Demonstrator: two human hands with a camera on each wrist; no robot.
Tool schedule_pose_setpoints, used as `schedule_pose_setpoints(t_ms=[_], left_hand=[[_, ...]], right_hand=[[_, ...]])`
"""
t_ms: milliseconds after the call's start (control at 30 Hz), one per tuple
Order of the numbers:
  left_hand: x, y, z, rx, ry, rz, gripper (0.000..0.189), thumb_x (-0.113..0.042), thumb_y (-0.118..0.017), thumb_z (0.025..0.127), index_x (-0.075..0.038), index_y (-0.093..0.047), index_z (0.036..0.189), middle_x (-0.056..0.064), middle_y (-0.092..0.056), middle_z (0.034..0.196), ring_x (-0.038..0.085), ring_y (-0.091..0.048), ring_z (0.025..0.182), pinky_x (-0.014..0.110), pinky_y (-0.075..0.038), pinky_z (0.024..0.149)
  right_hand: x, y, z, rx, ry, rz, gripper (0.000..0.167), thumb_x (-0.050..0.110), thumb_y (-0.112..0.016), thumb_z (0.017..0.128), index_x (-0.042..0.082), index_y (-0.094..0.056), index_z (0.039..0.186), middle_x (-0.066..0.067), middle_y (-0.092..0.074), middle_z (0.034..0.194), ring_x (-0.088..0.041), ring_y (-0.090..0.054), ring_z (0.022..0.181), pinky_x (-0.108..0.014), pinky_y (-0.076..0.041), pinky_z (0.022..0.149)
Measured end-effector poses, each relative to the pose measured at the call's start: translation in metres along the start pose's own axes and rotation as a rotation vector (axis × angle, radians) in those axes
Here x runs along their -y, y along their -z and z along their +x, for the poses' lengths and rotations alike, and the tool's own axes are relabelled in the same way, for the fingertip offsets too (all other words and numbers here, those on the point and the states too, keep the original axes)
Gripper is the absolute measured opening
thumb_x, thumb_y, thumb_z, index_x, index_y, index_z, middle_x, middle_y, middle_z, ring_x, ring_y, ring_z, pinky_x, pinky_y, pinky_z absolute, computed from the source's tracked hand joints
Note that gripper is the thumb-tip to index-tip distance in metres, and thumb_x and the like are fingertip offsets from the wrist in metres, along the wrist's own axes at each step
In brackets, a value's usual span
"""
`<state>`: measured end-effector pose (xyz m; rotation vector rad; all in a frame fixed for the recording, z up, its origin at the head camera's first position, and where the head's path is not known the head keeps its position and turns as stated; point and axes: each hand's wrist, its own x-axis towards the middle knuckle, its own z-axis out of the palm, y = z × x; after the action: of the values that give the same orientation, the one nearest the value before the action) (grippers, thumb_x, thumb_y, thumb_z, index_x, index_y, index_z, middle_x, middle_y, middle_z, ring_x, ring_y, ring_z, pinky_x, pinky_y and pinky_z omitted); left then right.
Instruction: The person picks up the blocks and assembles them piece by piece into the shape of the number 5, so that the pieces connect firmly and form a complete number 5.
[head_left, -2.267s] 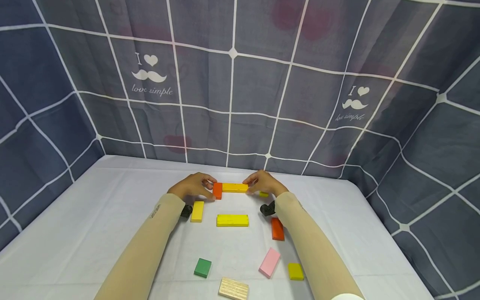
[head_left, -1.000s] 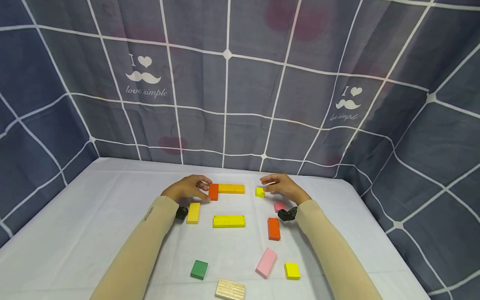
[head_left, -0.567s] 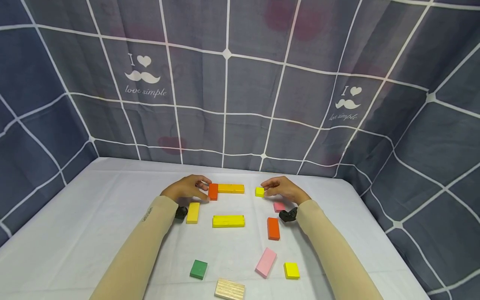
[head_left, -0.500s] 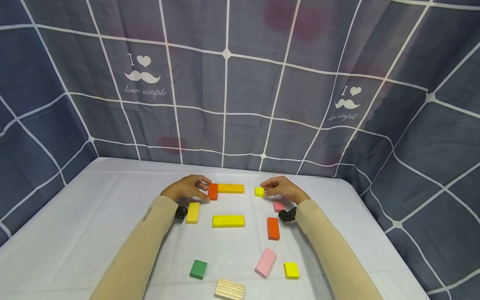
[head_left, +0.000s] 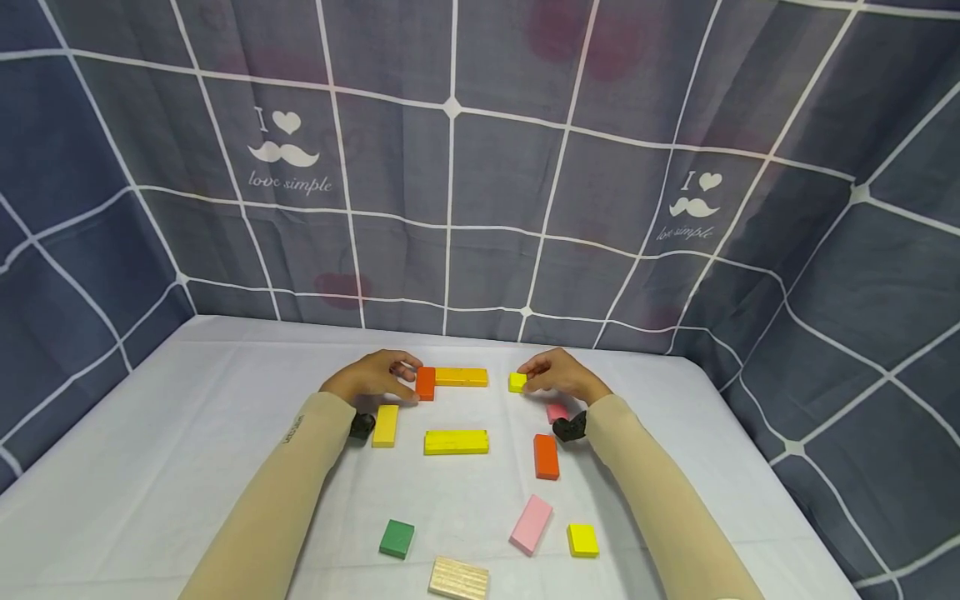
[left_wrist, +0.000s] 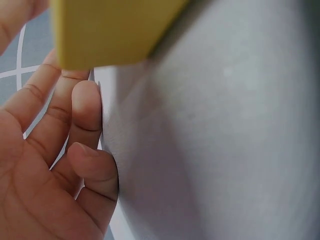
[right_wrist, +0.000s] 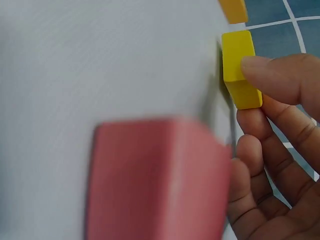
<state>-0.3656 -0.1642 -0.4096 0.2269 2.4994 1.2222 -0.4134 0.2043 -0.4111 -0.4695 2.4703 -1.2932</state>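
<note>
In the head view, my left hand [head_left: 372, 375] is at the left side of a red-orange block [head_left: 425, 384], thumb at its near corner and fingers at its far one. An orange-yellow long block [head_left: 461, 377] lies against that block's right side. The left wrist view shows my left hand's [left_wrist: 45, 150] curled lower fingers; a yellow block [left_wrist: 110, 30] in front hides the fingertips. Farther right, my right hand [head_left: 561, 375] pinches a small yellow block [head_left: 517, 382]. In the right wrist view, my right thumb presses on this small yellow block [right_wrist: 240, 65], fingers behind it.
Nearer me lie a yellow long block [head_left: 456, 442], a red-orange block [head_left: 547, 457], pink blocks [head_left: 532, 525] [head_left: 557, 413], a yellow square block [head_left: 582, 541], a green block [head_left: 397, 539] and a plain wooden block [head_left: 459, 578]. A checked curtain [head_left: 405, 167] stands behind the white tabletop [head_left: 187, 450].
My right hand has left the right end of the orange-yellow long block, moved right, and closed its thumb and fingers on the small yellow block. My left hand stays by the red-orange block.
</note>
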Motion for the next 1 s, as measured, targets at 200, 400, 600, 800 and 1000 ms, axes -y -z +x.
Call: schedule_pose_setpoints(t_ms=[200,400,600,800,1000], left_hand=[[-0.002,0.000,-0.002,0.007,-0.008,0.000,0.068,-0.012,-0.091,0.087,-0.004,-0.060,0.147,0.016,-0.066,0.131,0.031,-0.060,0.119,0.051,-0.048,0.112],[-0.001,0.000,-0.001,0.007,-0.009,0.019,0.068,-0.014,-0.091,0.087,-0.004,-0.060,0.147,0.016,-0.067,0.133,0.032,-0.060,0.121,0.052,-0.047,0.113],[-0.001,0.000,-0.001,0.012,-0.010,0.009,0.068,-0.013,-0.090,0.088,-0.004,-0.060,0.148,0.016,-0.066,0.134,0.032,-0.059,0.123,0.053,-0.045,0.116],[-0.002,0.000,-0.002,0.010,-0.004,0.016,0.069,-0.014,-0.091,0.088,-0.005,-0.060,0.148,0.016,-0.066,0.134,0.032,-0.059,0.122,0.053,-0.045,0.115],[-0.002,0.000,-0.001,0.008,0.003,0.009,0.069,-0.013,-0.091,0.087,-0.005,-0.060,0.148,0.015,-0.066,0.132,0.031,-0.059,0.120,0.051,-0.047,0.113]], right_hand=[[0.009,-0.004,0.004,0.006,-0.019,-0.045,0.037,0.001,-0.081,0.090,-0.004,-0.075,0.127,-0.011,-0.074,0.112,-0.016,-0.060,0.094,-0.030,-0.053,0.077],[0.014,-0.009,0.013,0.014,0.001,-0.058,0.036,0.003,-0.082,0.091,-0.001,-0.077,0.127,-0.013,-0.073,0.121,-0.020,-0.062,0.100,-0.032,-0.051,0.077],[0.017,-0.014,0.016,0.024,0.019,-0.080,0.036,0.003,-0.082,0.092,-0.002,-0.076,0.128,-0.017,-0.074,0.127,-0.022,-0.065,0.105,-0.031,-0.052,0.078],[0.020,-0.017,0.016,0.016,0.011,-0.098,0.037,0.002,-0.082,0.092,-0.001,-0.076,0.128,-0.017,-0.074,0.129,-0.024,-0.067,0.107,-0.029,-0.052,0.078],[0.021,-0.019,0.020,0.009,0.006,-0.125,0.037,0.001,-0.083,0.090,-0.001,-0.077,0.127,-0.015,-0.076,0.126,-0.024,-0.066,0.107,-0.028,-0.052,0.078]])
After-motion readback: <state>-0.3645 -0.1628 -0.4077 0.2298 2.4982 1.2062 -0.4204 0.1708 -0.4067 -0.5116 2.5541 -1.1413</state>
